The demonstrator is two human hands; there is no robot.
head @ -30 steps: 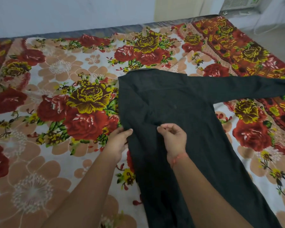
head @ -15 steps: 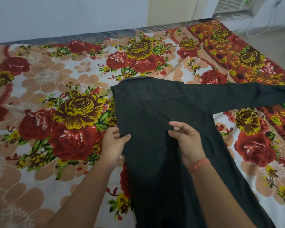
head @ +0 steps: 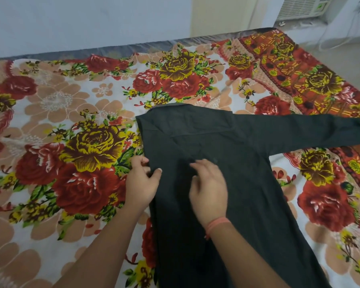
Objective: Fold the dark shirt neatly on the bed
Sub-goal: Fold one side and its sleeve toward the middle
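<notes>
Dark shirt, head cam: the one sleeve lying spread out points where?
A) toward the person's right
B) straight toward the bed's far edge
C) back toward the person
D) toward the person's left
A: the sleeve of the dark shirt stretches flat across the bedspread to the right edge of the frame.

Dark shirt [head: 227,163] of matt, finely woven cloth; bedsheet [head: 71,100] of soft printed fabric (matt, lightly rumpled); glossy grey mattress edge [head: 133,46], upper centre.
</notes>
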